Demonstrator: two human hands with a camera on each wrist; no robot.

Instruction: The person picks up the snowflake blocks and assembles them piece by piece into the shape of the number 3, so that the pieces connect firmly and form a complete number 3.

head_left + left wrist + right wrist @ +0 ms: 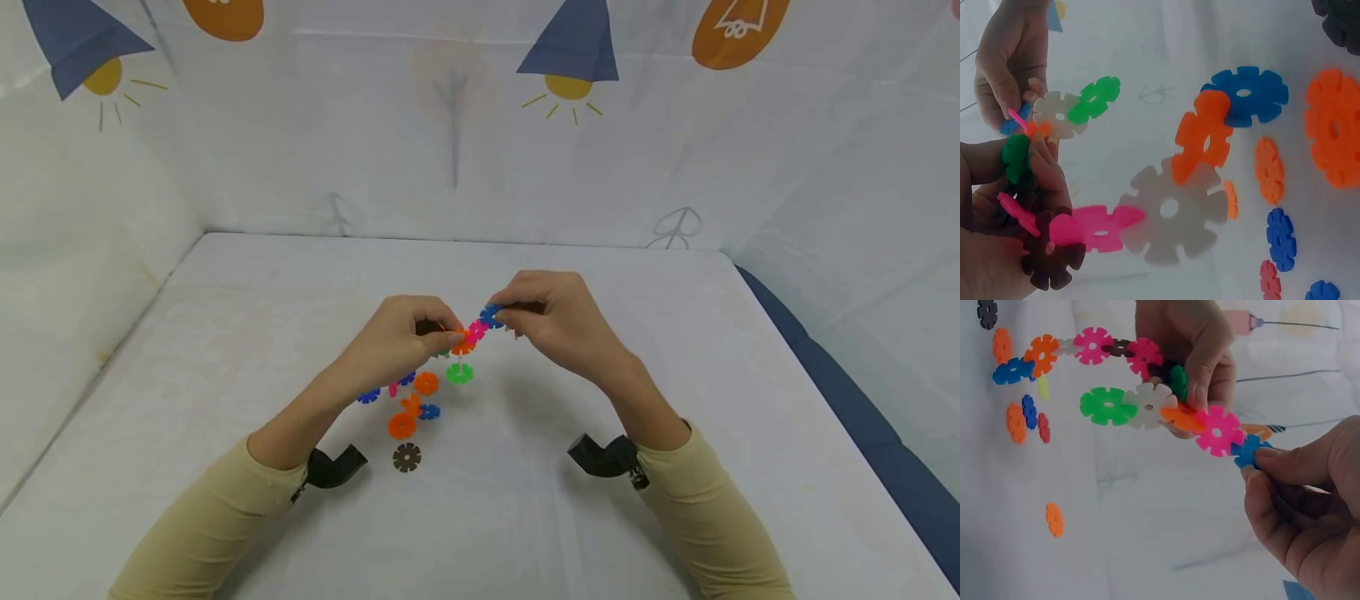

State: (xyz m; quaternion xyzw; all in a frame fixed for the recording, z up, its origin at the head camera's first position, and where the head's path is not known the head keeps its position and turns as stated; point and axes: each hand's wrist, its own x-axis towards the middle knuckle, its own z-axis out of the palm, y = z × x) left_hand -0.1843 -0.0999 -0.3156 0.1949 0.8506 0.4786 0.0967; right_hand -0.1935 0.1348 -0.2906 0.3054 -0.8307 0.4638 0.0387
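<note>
Slotted plastic flower discs are joined into a branching chain held above the table. My right hand (pixel 558 321) pinches the blue disc (pixel 1249 450) at one end, between thumb and fingertips. A pink disc (pixel 1217 431) is slotted into it, then an orange disc (pixel 1182 417), which my left hand (pixel 397 337) pinches. Off the orange one hang a white disc (pixel 1150 406) and a bright green disc (pixel 1109 405). Beyond the left fingers, a dark green disc (pixel 1016 159), pink, brown and white discs run on to an orange disc (pixel 1204 137) and a blue disc (pixel 1247 97).
Loose discs lie on the white table (pixel 525 517) below and near the left hand: a dark brown disc (pixel 407 457), an orange disc (pixel 402 426), and several blue, orange and red ones. Printed white cloth (pixel 375 150) hangs behind the table. Both wrists carry black camera mounts (pixel 603 457).
</note>
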